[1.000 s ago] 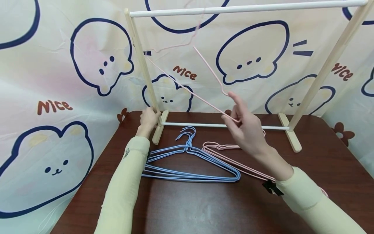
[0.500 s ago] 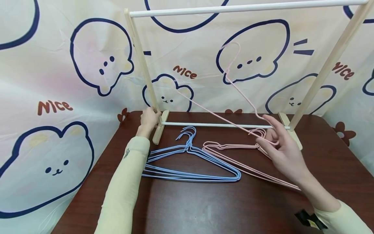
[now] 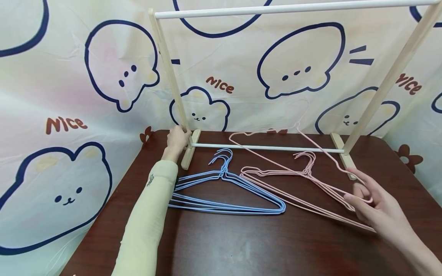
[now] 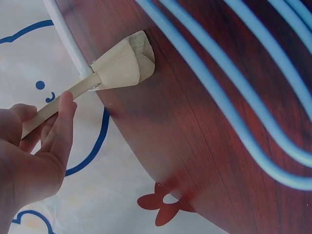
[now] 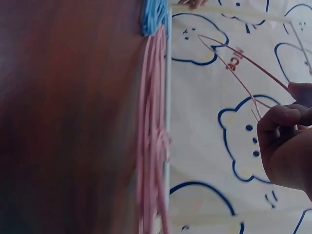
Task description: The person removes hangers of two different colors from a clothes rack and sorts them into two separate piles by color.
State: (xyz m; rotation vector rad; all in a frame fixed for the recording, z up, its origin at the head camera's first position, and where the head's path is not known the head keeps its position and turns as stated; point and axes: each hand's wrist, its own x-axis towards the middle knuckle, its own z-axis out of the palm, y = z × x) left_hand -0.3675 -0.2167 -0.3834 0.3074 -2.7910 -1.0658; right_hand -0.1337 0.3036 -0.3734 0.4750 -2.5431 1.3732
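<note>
My left hand grips the pale wooden left post of a clothes rack, low down near its foot. In the left wrist view the fingers are curled round that post. At the right, my right hand pinches a pink wire hanger by one end. Its hook points up and away, and its far end reaches left across the rack's lower bar. In the head view it overlaps a stack of pink hangers lying on the table. The right wrist view shows it raised above that stack.
Several blue hangers lie stacked left of the pink ones on the dark brown table. The rack's white top bar and lower bar span between its posts. A patterned cloth hangs behind and at both sides.
My right hand has moved right and down toward me with the pink hanger, whose hook has dropped away from the top bar's height. My left hand has stayed at the post.
</note>
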